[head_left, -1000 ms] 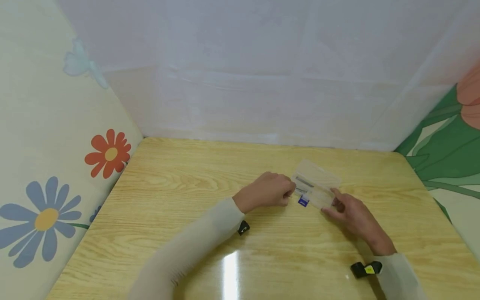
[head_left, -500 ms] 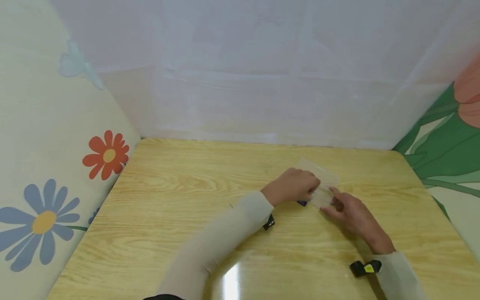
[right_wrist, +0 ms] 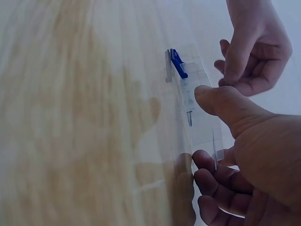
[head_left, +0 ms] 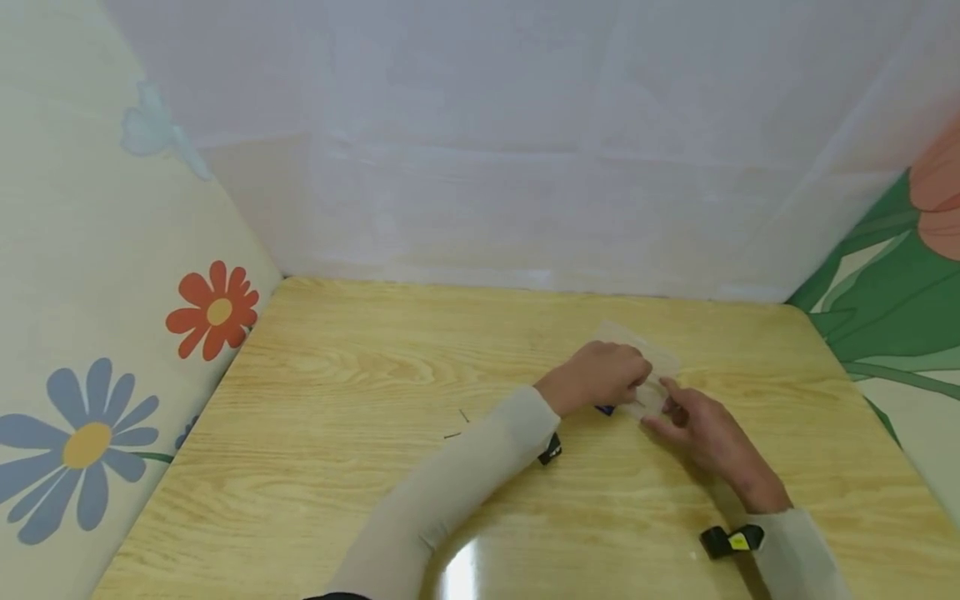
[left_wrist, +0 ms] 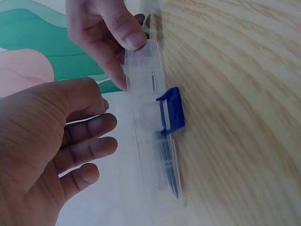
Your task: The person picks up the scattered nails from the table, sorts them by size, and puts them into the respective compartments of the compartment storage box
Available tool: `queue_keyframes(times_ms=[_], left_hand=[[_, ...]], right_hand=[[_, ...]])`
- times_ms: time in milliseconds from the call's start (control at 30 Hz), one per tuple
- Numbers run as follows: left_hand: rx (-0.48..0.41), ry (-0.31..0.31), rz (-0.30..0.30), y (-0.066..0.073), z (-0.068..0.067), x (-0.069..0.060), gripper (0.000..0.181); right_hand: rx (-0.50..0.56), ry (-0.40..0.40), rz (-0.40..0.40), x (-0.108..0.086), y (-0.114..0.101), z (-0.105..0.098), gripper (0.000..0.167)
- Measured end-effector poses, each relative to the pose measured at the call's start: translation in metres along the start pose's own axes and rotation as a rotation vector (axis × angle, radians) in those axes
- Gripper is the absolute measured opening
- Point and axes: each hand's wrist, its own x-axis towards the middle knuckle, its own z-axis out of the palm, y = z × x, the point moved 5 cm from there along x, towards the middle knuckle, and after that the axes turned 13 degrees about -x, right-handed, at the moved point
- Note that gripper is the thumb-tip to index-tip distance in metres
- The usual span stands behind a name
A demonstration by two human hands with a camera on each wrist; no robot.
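Note:
A clear plastic box [head_left: 663, 360] stands at the table's right, its see-through lid laid back and its blue latch [left_wrist: 175, 110] hanging at the front. Larger pointed metal nails [left_wrist: 170, 167] lie in one compartment, and small nails [right_wrist: 190, 117] show in another. My right hand [head_left: 701, 429] grips the box's right end between thumb and fingers. Just over the box is my left hand [head_left: 600, 375], its fingers loosely bent; no object shows between them in the left wrist view [left_wrist: 61, 136]. It covers part of the box in the head view.
Two thin nails [head_left: 452, 435] lie on the wooden table [head_left: 360, 358] beside the left forearm. A white sheet [head_left: 450, 167] hangs behind the table. Flower-printed walls [head_left: 75, 292] border both sides. Black wrist cameras [head_left: 731, 540] sit at the sleeves.
My left hand has moved right, from the box's left side to over its middle. Two nails on the table have come out from behind the left sleeve. The right hand keeps its grip.

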Motion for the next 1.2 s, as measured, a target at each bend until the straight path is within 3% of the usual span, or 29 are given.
queue_keyframes(times_ms=[400, 600, 900, 1200], left_hand=[[-0.005, 0.005, -0.040, -0.017, -0.010, -0.041, 0.008], [-0.015, 0.015, -0.091, -0.033, -0.012, -0.078, 0.016], [0.015, 0.013, -0.213, -0.056, -0.019, -0.134, 0.040], [-0.018, 0.017, -0.289, -0.070, -0.021, -0.185, 0.036]], right_hand=[[-0.014, -0.039, 0.057, -0.001, 0.002, 0.001, 0.075], [-0.007, -0.071, 0.093, -0.001, 0.004, 0.003, 0.078], [-0.020, -0.056, 0.069, 0.001, 0.004, 0.003, 0.077], [-0.034, -0.047, 0.053, 0.000, 0.003, 0.003, 0.078]])
